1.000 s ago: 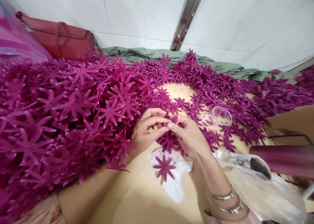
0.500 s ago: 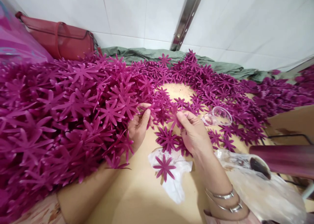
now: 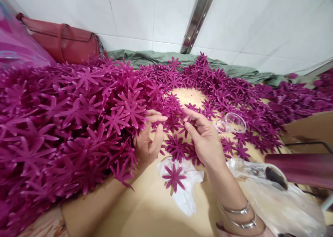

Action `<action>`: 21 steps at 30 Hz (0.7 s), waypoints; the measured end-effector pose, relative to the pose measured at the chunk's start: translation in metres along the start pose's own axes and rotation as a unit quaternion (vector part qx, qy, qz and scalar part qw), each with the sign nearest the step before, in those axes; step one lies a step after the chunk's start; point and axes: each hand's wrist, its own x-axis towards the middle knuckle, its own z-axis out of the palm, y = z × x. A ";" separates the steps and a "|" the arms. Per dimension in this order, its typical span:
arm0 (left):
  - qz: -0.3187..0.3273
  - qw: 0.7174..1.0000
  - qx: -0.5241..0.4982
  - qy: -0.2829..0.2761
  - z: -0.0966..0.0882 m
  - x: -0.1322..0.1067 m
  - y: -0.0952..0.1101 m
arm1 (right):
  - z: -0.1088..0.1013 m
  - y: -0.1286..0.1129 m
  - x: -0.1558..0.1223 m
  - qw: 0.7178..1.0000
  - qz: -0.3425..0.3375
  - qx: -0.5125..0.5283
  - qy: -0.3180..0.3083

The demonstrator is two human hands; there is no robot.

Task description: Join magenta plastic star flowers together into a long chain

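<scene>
From the hands, a big heap of purple star-shaped pieces fills nine o'clock, a looser scatter two; how much is done or left, I can't tell. The left hand looks parted and empty; whether the right hand pinches anything (pieces lie behind its fingertips) is unclear. One single piece lies at six o'clock on white tissue.

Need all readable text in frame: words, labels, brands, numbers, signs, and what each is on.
None readable.
Pink plastic bag: light-blue marks, too blurred to tell whether they are lettering.
Red handbag: no lettering visible.
Clear plastic bag: dark patches, no legible text.
</scene>
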 end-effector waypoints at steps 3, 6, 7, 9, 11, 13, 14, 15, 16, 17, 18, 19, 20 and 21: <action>0.014 0.999 -0.040 0.025 0.005 0.000 0.002 | 0.002 0.004 0.001 0.996 0.017 0.047 0.072; 0.044 0.998 -0.039 0.026 0.004 0.002 0.005 | 0.003 0.006 0.003 0.989 0.002 0.078 0.125; 0.060 0.997 -0.041 0.022 0.004 0.002 0.006 | 0.003 0.006 0.003 0.987 -0.006 0.083 0.140; 0.089 0.994 -0.057 0.007 0.002 0.002 0.011 | 0.001 0.006 0.004 0.982 -0.027 0.085 0.166; 0.088 0.990 -0.107 -0.037 0.002 0.000 0.016 | 0.000 0.006 0.005 0.979 -0.045 0.078 0.181; 0.019 0.976 -0.176 -0.126 0.004 -0.005 0.019 | -0.001 0.005 0.005 0.978 -0.055 0.068 0.188; -0.036 0.963 -0.201 -0.174 0.006 -0.007 0.019 | -0.001 0.005 0.005 0.979 -0.057 0.061 0.187; -0.092 0.950 -0.217 -0.205 0.007 -0.009 0.018 | 0.000 0.005 0.005 0.979 -0.057 0.056 0.186; -0.144 0.938 -0.226 -0.218 0.008 -0.010 0.017 | 0.000 0.005 0.005 0.980 -0.056 0.050 0.184; -0.187 0.931 -0.229 -0.212 0.010 -0.010 0.015 | 0.001 0.006 0.004 0.981 -0.052 0.047 0.180; -0.220 0.928 -0.232 -0.191 0.011 -0.009 0.012 | 0.002 0.006 0.003 0.982 -0.048 0.044 0.175; -0.246 0.925 -0.236 -0.165 0.011 -0.008 0.009 | 0.003 0.005 0.003 0.984 -0.042 0.043 0.170; -0.269 0.922 -0.242 -0.140 0.012 -0.006 0.007 | 0.004 0.005 0.002 0.985 -0.035 0.041 0.165; -0.290 0.916 -0.249 -0.121 0.012 -0.004 0.005 | 0.005 0.005 0.001 0.986 -0.027 0.038 0.158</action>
